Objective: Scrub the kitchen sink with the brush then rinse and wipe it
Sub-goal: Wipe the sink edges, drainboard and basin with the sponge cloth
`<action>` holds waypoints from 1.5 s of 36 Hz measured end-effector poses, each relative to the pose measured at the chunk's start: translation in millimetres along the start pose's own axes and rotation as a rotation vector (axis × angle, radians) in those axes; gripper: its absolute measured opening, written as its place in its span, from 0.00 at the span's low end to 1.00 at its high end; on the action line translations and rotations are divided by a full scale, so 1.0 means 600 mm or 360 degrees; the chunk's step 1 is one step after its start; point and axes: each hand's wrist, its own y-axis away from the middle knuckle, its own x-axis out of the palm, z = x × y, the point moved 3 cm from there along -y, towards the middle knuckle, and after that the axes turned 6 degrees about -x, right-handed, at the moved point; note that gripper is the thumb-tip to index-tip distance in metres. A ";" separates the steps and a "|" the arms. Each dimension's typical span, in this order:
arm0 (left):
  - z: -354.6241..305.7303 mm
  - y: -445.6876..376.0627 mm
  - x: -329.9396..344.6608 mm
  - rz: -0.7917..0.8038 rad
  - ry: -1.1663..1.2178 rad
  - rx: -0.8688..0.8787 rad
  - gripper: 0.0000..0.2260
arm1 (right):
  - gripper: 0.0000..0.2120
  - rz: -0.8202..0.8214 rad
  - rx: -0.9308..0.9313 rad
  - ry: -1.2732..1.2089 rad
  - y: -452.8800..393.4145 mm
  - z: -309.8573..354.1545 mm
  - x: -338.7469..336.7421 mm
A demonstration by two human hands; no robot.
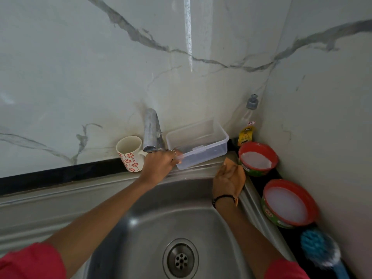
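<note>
Wiping looks under way: the right hand point(228, 179) presses an orange cloth point(234, 170) on the sink point(141, 218) rim, the left hand point(159, 165) pinches a clear container point(201, 143). The brush point(320, 250) lies aside (scrubbing probably finished).

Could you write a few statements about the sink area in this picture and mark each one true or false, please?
1. The left hand grips the near corner of the clear plastic container. True.
2. The right hand holds the blue brush. False: it presses an orange cloth onto the sink rim; the brush lies on the right ledge.
3. The floral mug stands right of the tap. False: it stands left of the tap.
4. Two red-rimmed tubs sit on the right ledge. True.
5. The drain is covered by a plug. False: its strainer holes are open.
</note>
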 end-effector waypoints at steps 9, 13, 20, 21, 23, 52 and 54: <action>-0.007 0.006 0.028 -0.0024 -0.0117 0.0052 0.04 | 0.37 0.0168 -0.0029 0.0177 0.037 -0.003 0.038; -0.033 0.010 0.020 -0.0044 -0.0200 0.0166 0.07 | 0.36 0.0317 -0.0122 0.0422 0.059 -0.010 0.060; -0.038 0.006 0.046 0.0093 -0.0244 0.0150 0.06 | 0.27 0.0496 -0.0033 0.0104 0.082 -0.020 0.052; -0.039 0.005 0.050 0.0149 -0.0231 0.0123 0.03 | 0.28 0.0520 -0.0056 0.0121 0.090 -0.020 0.045; -0.038 0.004 0.056 0.0216 -0.0242 0.0091 0.04 | 0.29 0.0545 -0.0084 0.0138 0.106 -0.020 0.036; -0.139 0.195 0.033 0.0838 0.0225 0.0321 0.34 | 0.31 0.0619 0.0072 0.0025 0.256 -0.077 -0.029; -0.142 0.225 0.039 0.0995 0.0264 0.0372 0.35 | 0.31 0.0644 0.0158 -0.0056 0.266 -0.077 -0.036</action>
